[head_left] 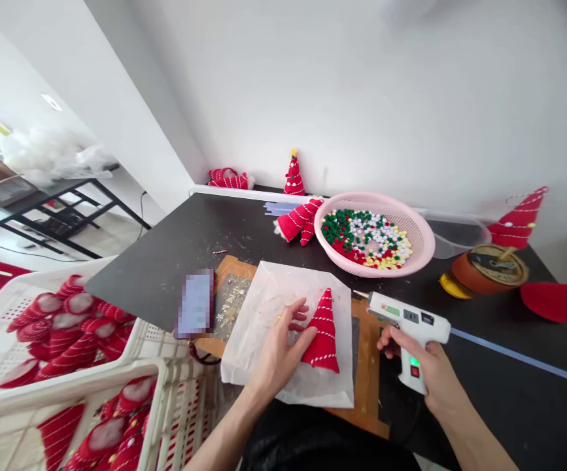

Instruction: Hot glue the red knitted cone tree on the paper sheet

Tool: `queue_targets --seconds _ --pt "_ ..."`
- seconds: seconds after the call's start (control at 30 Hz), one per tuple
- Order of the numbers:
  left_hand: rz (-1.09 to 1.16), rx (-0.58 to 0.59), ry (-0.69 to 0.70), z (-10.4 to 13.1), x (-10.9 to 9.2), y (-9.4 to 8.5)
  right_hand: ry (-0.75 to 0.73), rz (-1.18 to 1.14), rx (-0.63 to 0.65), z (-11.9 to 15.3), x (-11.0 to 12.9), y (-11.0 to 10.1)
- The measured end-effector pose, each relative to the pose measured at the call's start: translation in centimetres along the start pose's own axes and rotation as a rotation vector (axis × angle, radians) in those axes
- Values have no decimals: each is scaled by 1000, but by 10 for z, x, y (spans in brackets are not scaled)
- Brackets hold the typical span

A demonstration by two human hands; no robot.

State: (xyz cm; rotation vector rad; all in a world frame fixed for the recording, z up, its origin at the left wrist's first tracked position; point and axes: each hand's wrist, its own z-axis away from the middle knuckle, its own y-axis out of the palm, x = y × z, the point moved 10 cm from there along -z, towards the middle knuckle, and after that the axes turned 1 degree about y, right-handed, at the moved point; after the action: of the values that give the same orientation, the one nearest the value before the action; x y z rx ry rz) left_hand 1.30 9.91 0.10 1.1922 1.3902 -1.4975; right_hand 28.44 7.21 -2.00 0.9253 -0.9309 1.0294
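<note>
Head view: left hand [283,343], loosely curled, touches a red cone [323,333]; right hand [418,360], beside it, grips a glue gun [411,327].

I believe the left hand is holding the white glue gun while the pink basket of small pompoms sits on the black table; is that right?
Not quite: the head view shows the right hand holding the white glue gun; the rest stands.

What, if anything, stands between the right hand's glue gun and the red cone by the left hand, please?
Nothing visible; only the white sheet lies between the glue gun and the red cone.
</note>
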Motion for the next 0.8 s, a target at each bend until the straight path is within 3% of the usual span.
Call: queue_targets --seconds 0.17,0.4,0.67,0.8 --pt "-32 52 12 7 -2 4 -8 99 65 1 3 6" --pt "-52 134 13 -2 0 13 3 334 171 1 6 29" --pt "-189 369 48 -12 -17 23 14 368 162 0 5 31" --pt "-223 396 57 -15 -20 24 27 371 137 1 5 28"
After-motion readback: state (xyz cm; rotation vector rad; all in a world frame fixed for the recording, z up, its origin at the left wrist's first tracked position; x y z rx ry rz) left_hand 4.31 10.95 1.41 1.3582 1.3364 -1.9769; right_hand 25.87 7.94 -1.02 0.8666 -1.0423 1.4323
